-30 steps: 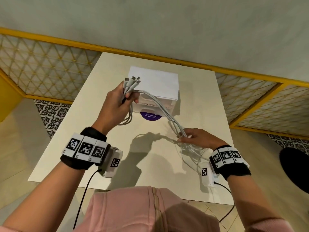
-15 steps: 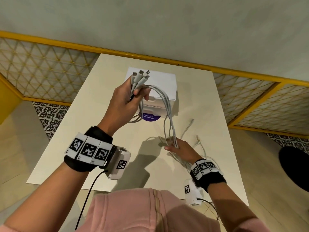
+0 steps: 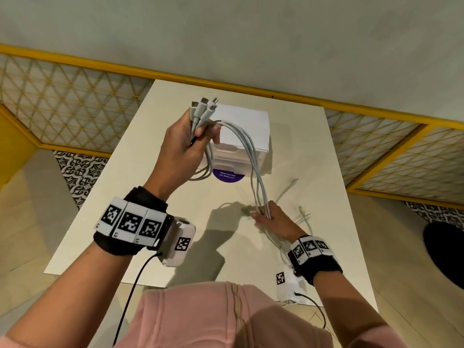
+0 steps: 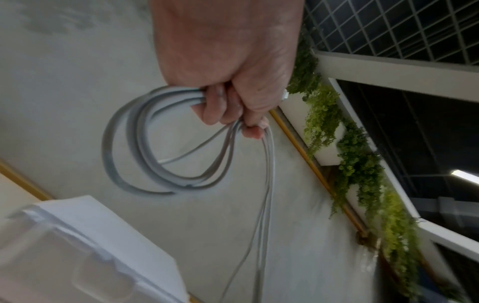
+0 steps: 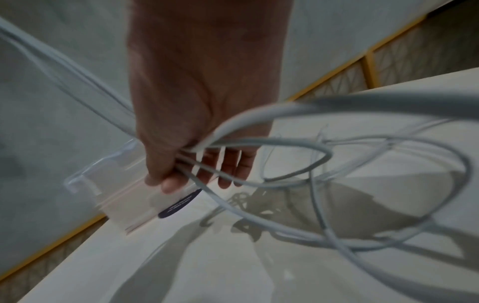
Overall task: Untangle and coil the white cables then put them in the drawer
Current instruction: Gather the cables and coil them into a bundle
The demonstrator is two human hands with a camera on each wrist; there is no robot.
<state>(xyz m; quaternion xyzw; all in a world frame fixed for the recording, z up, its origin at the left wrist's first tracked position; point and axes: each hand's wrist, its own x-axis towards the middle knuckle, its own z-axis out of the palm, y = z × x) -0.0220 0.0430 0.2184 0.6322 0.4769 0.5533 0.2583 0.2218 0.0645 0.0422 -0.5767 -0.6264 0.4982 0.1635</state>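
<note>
the left hand [image 3: 184,144] is raised above the table [image 3: 150,222], fist curled round the white cables [image 3: 247,149] just below their plugs, with a finished loop hanging under it. the right hand [image 3: 272,218], low near the table, lets the strands run through loosely curled fingers [image 5: 225,170]; loose tails trail on the tabletop. the drawer [image 3: 241,146] sits behind, apparently closed. the cables look light, limp and springy, likely to uncoil; best gripped where the loops cross, not at the plugs.
</note>
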